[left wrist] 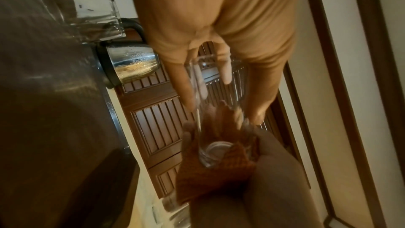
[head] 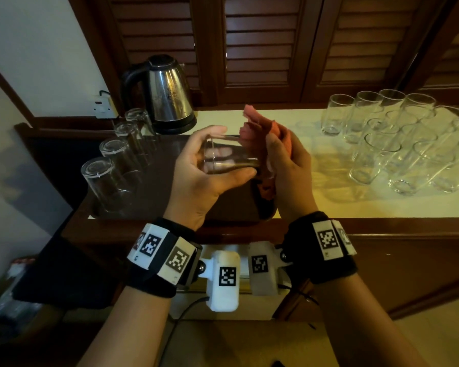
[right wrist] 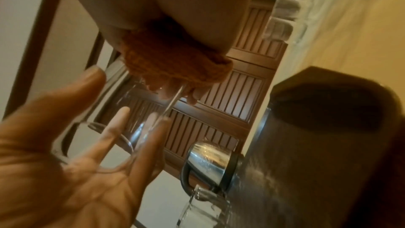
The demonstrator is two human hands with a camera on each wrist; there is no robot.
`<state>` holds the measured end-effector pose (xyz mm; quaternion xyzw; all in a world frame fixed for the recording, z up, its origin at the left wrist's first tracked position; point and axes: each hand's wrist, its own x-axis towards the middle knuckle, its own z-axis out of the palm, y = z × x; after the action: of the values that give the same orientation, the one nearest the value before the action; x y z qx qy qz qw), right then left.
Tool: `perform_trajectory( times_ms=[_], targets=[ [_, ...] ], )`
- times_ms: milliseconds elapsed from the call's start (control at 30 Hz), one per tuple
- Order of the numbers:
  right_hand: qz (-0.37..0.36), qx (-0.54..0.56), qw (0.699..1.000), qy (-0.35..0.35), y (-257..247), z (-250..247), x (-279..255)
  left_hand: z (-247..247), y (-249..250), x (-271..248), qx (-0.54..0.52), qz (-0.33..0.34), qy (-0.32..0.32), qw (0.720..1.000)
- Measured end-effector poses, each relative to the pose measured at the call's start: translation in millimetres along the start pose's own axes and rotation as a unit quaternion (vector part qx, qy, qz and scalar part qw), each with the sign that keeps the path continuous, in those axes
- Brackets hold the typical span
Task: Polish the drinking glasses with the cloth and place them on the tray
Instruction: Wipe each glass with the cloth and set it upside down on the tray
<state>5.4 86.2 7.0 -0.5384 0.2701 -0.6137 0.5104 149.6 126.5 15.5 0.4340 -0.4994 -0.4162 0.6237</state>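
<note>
My left hand (head: 210, 160) holds a clear drinking glass (head: 229, 154) on its side above the dark tray (head: 170, 181), thumb on top and fingers underneath. My right hand (head: 284, 157) grips an orange-pink cloth (head: 257, 125) against the glass's right end. In the left wrist view the cloth (left wrist: 221, 167) wraps the far end of the glass (left wrist: 210, 127). In the right wrist view the cloth (right wrist: 175, 65) sits bunched under my right palm, with the glass (right wrist: 122, 119) lying across the left hand's fingers (right wrist: 122, 124). Several glasses (head: 104, 178) stand upside down along the tray's left side.
A steel kettle (head: 167, 94) stands behind the tray. Several upright glasses (head: 392, 139) crowd the cream counter (head: 302, 197) on the right. Brown louvred doors (head: 263, 49) rise behind, and a wall socket (head: 104, 107) sits at the left.
</note>
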Motion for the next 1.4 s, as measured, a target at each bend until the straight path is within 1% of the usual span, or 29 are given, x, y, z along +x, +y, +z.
perform_trajectory(
  times_ms=[67, 133, 200, 267, 400, 467, 567, 633, 733, 833, 867, 967, 1033, 1067, 1133, 1167, 1233, 1300, 1333, 1400],
  targets=[
    [0.044, 0.001, 0.999, 0.013, 6.3, 3.5, -3.6, -1.5, -1.9, 1.6, 0.000, 0.015, 0.013, 1.000],
    [0.099, 0.005, 0.995, 0.025, 11.4, 4.8, -5.9, -3.4, -7.1, 3.7, 0.027, 0.030, 0.017, 0.999],
    [0.152, 0.012, 0.988, 0.036, 12.5, 5.2, -5.0, -2.6, -12.4, 4.2, 0.059, 0.035, 0.024, 0.997],
    [0.189, 0.023, 0.981, 0.042, 11.6, 5.1, -2.2, -1.3, -16.2, 4.3, 0.055, 0.035, 0.033, 0.997],
    [0.220, 0.025, 0.974, 0.038, 7.3, 1.3, 1.6, -1.2, -22.2, 8.8, 0.032, 0.047, 0.027, 0.998],
    [0.226, 0.003, 0.974, 0.028, 7.4, 0.0, 2.6, -0.1, -25.7, 13.2, 0.012, 0.036, 0.029, 0.999],
    [0.238, -0.029, 0.971, 0.017, 9.4, -1.4, 2.9, 5.8, -29.4, 16.8, -0.027, 0.002, 0.025, 0.999],
    [0.231, -0.024, 0.972, 0.020, 10.7, -3.5, 3.5, 7.0, -32.6, 20.0, -0.045, -0.010, 0.014, 0.999],
    [0.216, -0.015, 0.976, 0.034, 10.7, -9.8, 3.8, 4.4, -31.8, 23.7, -0.037, -0.013, 0.000, 0.999],
    [0.198, 0.014, 0.977, 0.074, 8.1, -18.9, 6.0, -2.2, -27.6, 27.6, 0.017, -0.002, -0.019, 1.000],
    [0.194, 0.040, 0.977, 0.081, 5.7, -21.3, 7.5, -5.4, -26.6, 28.8, 0.038, -0.001, -0.028, 0.999],
    [0.171, 0.169, 0.969, 0.055, -4.3, -30.0, 13.0, -17.7, -27.2, 33.2, 0.111, -0.019, -0.070, 0.991],
    [0.154, 0.203, 0.967, 0.026, -8.5, -36.1, 17.8, -23.5, -28.1, 34.2, 0.143, -0.035, -0.107, 0.983],
    [0.148, 0.195, 0.970, 0.009, -9.4, -37.3, 19.3, -25.1, -28.7, 34.6, 0.156, -0.040, -0.122, 0.979],
    [0.133, 0.138, 0.981, -0.019, -8.4, -34.3, 20.2, -25.2, -27.7, 36.0, 0.172, -0.043, -0.142, 0.974],
    [0.114, 0.092, 0.989, -0.031, -7.6, -31.4, 18.4, -23.9, -26.6, 36.5, 0.174, -0.043, -0.147, 0.973],
    [0.050, -0.028, 0.996, -0.069, -6.2, -26.9, 13.9, -20.8, -22.4, 36.7, 0.167, -0.039, -0.144, 0.975],
    [0.004, -0.140, 0.983, -0.118, -3.8, -24.9, 9.7, -19.7, -16.5, 36.3, 0.154, -0.033, -0.141, 0.977],
    [0.001, -0.169, 0.976, -0.140, -3.0, -25.8, 8.7, -19.7, -14.3, 36.1, 0.148, -0.031, -0.144, 0.978],
    [0.021, -0.178, 0.967, -0.182, -5.5, -28.6, 7.3, -20.1, -11.0, 35.8, 0.145, -0.029, -0.149, 0.978]
  ],
)
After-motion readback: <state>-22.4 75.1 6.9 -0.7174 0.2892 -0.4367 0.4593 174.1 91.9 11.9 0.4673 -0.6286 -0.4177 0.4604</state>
